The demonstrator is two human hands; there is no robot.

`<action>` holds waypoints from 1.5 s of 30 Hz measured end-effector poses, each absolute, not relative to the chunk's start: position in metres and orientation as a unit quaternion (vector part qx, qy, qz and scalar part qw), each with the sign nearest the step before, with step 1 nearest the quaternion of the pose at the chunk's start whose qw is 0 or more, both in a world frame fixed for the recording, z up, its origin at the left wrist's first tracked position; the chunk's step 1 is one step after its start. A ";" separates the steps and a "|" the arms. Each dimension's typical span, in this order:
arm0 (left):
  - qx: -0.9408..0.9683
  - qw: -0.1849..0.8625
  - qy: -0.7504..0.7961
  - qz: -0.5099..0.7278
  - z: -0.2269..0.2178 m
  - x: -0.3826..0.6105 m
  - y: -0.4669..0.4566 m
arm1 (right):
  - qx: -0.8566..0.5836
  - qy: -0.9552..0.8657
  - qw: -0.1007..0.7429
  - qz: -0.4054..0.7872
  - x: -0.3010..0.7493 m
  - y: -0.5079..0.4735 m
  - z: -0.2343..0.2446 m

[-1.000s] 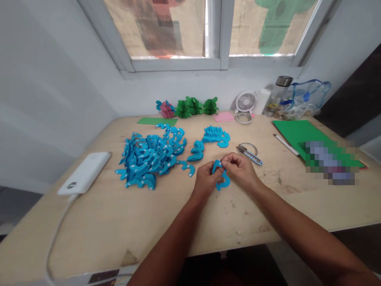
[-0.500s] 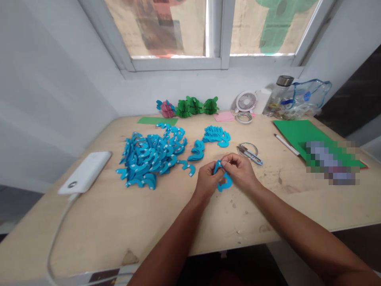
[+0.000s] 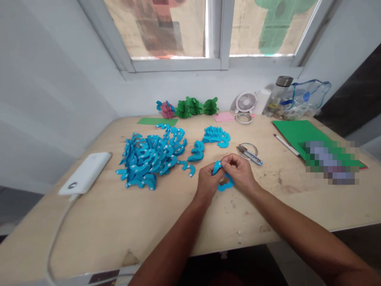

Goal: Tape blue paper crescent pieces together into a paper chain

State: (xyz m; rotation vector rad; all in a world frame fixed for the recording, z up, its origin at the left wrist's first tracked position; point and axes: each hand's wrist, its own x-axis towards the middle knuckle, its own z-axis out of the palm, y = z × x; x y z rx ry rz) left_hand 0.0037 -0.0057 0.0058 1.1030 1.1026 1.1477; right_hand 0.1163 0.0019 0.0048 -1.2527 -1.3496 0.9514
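Between my hands is a blue curved paper cutout [image 3: 217, 167] with a small white patch at its upper edge. My left hand [image 3: 206, 179] is closed on its left side, thumb across the paper. The fingertips of my right hand [image 3: 241, 170] pinch near the white patch. A lower curved part of blue paper hangs below the fingers; whether it is the same piece I cannot tell. Just left lies a single blue cutout [image 3: 187, 168] with white patches. Beyond it are a large pile of blue cutouts [image 3: 151, 155], a small stack [image 3: 197, 151] and a fanned row [image 3: 216, 135].
Right of my hands lie snips [image 3: 250, 155] on a tape ring. A white pen [image 3: 286, 144] and green sheets [image 3: 300, 137] are farther right. A white power bank [image 3: 86, 172] with a cable sits left. Green paper ornaments [image 3: 195, 106], a small fan [image 3: 246, 102] and a bottle [image 3: 278, 95] stand along the wall.
The blue cutout has tilted slightly between my fingers, and its upper part shows more to the left. Both hands stay nearly in place.
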 end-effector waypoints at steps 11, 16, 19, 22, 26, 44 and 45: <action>0.476 0.546 0.482 0.492 0.001 0.006 -0.006 | -0.530 -0.618 0.507 0.282 0.115 0.001 0.006; 0.493 0.536 0.480 0.489 -0.002 0.005 -0.005 | -0.525 -0.656 0.493 0.228 0.116 0.001 0.007; 0.505 0.520 0.484 0.490 -0.001 0.005 -0.006 | -0.528 -0.668 0.481 0.210 0.117 0.001 0.007; 0.520 0.501 0.486 0.492 0.000 0.005 -0.007 | -0.530 -0.668 0.478 0.209 0.117 0.001 0.007; 0.535 0.477 0.491 0.495 0.001 0.004 -0.008 | -0.536 -0.659 0.481 0.217 0.115 -0.001 0.008; 0.475 0.598 0.406 0.502 0.004 0.001 -0.003 | -0.529 -0.577 0.516 0.349 0.119 0.002 0.007; 0.455 0.623 0.393 0.500 0.004 0.000 -0.003 | -0.528 -0.563 0.522 0.362 0.120 0.003 0.007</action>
